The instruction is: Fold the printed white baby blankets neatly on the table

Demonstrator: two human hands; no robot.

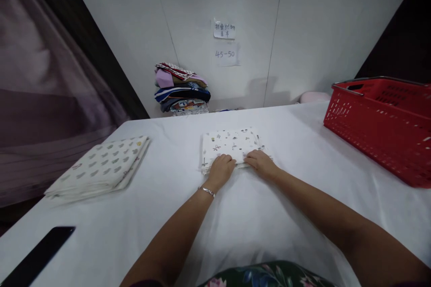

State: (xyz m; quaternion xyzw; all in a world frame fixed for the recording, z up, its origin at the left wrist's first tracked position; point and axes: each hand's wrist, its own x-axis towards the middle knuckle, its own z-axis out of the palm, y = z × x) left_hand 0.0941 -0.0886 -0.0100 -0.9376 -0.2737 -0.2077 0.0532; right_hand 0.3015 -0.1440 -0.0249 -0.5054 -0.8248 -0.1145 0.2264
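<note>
A folded white cloth (232, 142) with small printed figures, among them a reddish starfish shape, lies in several layers on the table in front of me. My left hand (222, 167) grips its near edge left of the middle, fingers bent over the fabric. Just to the right, my right hand (261, 163) is closed on the same edge, its fingers pointing inward on the cloth. A short gap separates the two hands. Both thumbs are hard to make out.
Another folded printed cloth (104, 163) lies at the left, with a black phone-like slab (38, 255) nearer. A red plastic basket (380, 130) stands at the right. Stacked fabrics (182, 89) rest at the back against the wall, below paper signs (225, 54). White fabric covers the table (161, 152).
</note>
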